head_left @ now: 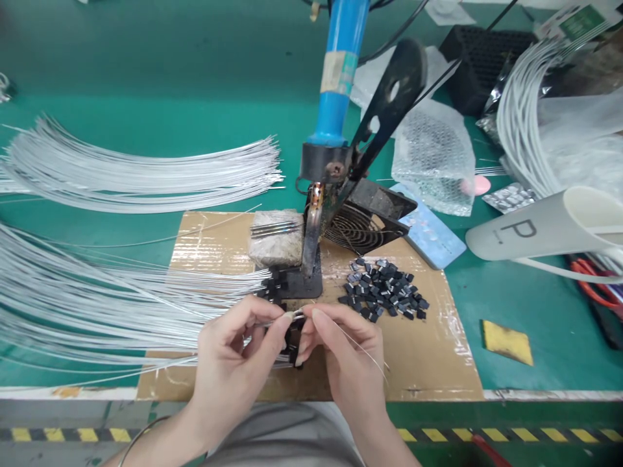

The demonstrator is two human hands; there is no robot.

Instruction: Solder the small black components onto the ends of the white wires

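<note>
Near the front edge of the green bench (204, 58), above a sheet of cardboard (438, 363), we are holding both hands close together, seemingly to keep fine parts steady at one spot. Our left hand (243, 357) is pinching a pale wire end (298, 314) between thumb and forefinger; what its curled fingers are covering, we cannot tell. Just to the right, our right hand (348, 350) is gripping a thin wire (361, 347) with fingers drawn together, and the loose length is curving back over the hand, springy and bright. Between our hands a dark fixture (293, 337) is showing only partly, so we are leaving its shape unjudged.

On the left, the near wire bundle (121, 311) is pointing its ends toward us, likely for easy reach; beyond it, the far wire bundle (160, 178) is lying in a smooth, pale bow. Right of our hands we are seeing a heap of small black pieces (384, 290), squarish, with shiny faces, probably lying close for the same reason. Straight ahead, a blue-handled tool (335, 110) is pointing downward in its stand, presumably leaving both our hands free. Left of its metal barrel, a rough pale block (277, 250) is bearing slim metal rods (275, 228); on the right, a black fan (357, 227) with a ringed guard is sitting at a slant. Farther right, a flat yellow sponge (507, 342) is resting on the bench.
</note>
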